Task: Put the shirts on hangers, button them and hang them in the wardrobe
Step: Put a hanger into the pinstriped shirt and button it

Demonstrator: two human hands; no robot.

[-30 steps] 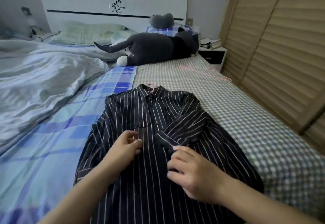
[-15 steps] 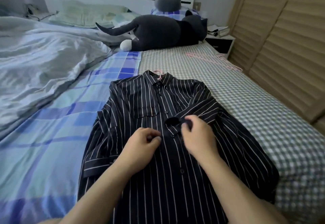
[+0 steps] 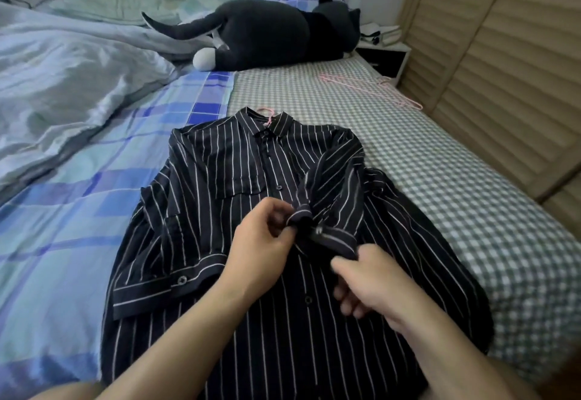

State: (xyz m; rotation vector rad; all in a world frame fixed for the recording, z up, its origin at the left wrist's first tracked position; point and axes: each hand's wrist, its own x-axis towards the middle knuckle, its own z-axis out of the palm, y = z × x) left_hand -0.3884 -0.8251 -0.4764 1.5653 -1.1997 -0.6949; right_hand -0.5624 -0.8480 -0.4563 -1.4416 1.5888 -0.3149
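A dark shirt with thin white stripes [image 3: 220, 179] lies front-up on the bed, buttoned at the collar. The pink hook of a hanger [image 3: 265, 112] sticks out above its collar. The shirt's right sleeve is folded across the chest. My left hand [image 3: 262, 242] pinches the bunched cuff of that sleeve at the button placket. My right hand [image 3: 367, 280] grips the other end of the same cuff, fingers curled, just right of the placket. Several buttons show down the front.
More pink hangers [image 3: 371, 90] lie on the checked sheet [image 3: 440, 179] at the far right of the bed. A big dark plush cat [image 3: 273, 35] lies across the head of the bed. A crumpled pale duvet [image 3: 63, 85] fills the left. Slatted wardrobe doors [image 3: 509, 69] stand along the right.
Both hands have moved from the placket to the folded sleeve cuff and lifted it off the chest. The camera has tilted down and closer to the shirt.
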